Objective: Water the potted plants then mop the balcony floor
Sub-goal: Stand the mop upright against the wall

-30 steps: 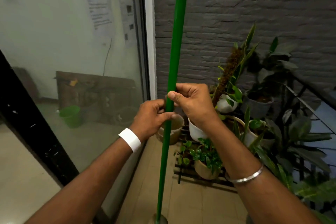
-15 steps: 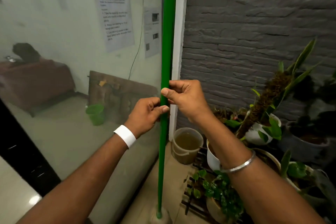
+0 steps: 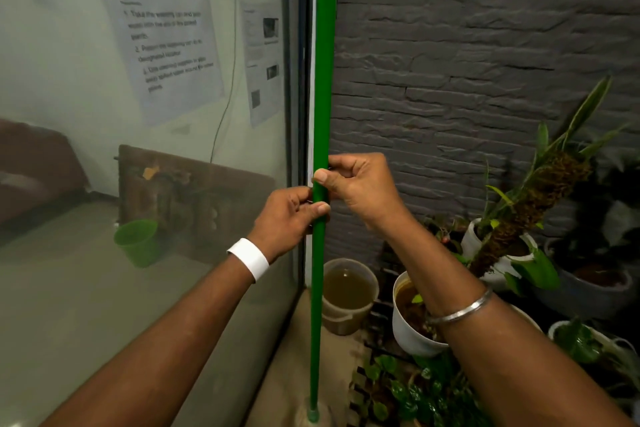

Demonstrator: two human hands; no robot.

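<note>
Green glossy mop pole (image 3: 323,80) is standing upright beside the glass door (image 3: 207,288), foot on the floor (image 3: 277,388); I'm watching left hand (image 3: 287,218) and right hand (image 3: 363,184) clamping their grips around it, left just lower.

My mop pole (image 3: 322,80) is glossy bright green, like the small cup (image 3: 136,243) behind the glass (image 3: 86,305). The wall (image 3: 485,45) is dark grey with a rough brick pattern. My left wristband (image 3: 248,258) is plain white and my right bangle (image 3: 460,311) silver.

Green mop pole (image 3: 323,80) upright (nearly vertical), potted plants (image 3: 530,191) clustered at its right.
</note>
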